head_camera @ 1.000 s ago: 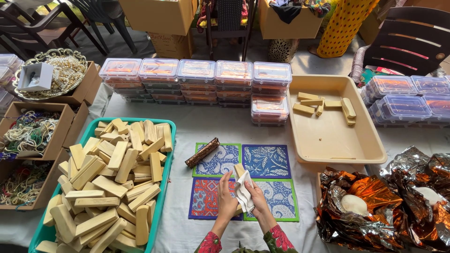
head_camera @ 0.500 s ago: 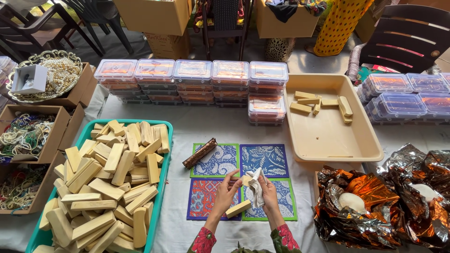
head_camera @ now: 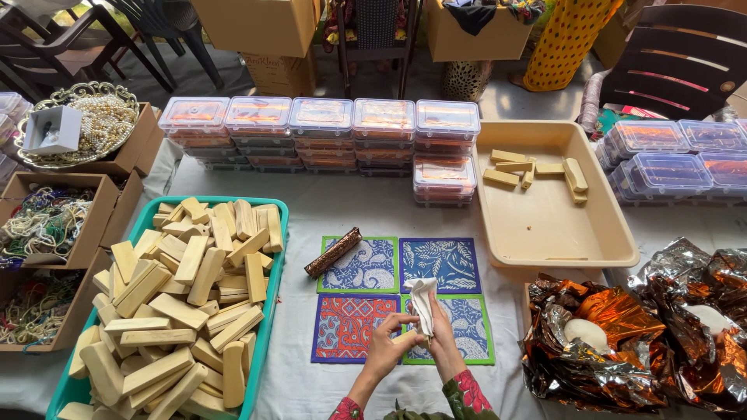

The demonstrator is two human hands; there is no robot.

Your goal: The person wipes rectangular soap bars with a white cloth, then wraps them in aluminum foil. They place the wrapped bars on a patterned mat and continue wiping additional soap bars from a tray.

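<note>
Patterned mats (head_camera: 440, 263) between block-filled trays (head_camera: 274, 208)

Both hands (head_camera: 412, 338) meet low at the middle of the table (head_camera: 389, 214), above four patterned mats (head_camera: 401, 299). To their left, a teal tray (head_camera: 272, 311) heaped with wooden blocks walls off that side. To their right, crumpled foil wrappers (head_camera: 622, 334) crowd close. Ahead right lies a beige tray (head_camera: 545, 225); straight ahead, stacked clear boxes (head_camera: 319, 128) form a barrier. A dark wrapped bar (head_camera: 333, 252) lies ahead left. White cloth between mats and boxes offers open passage.
</note>
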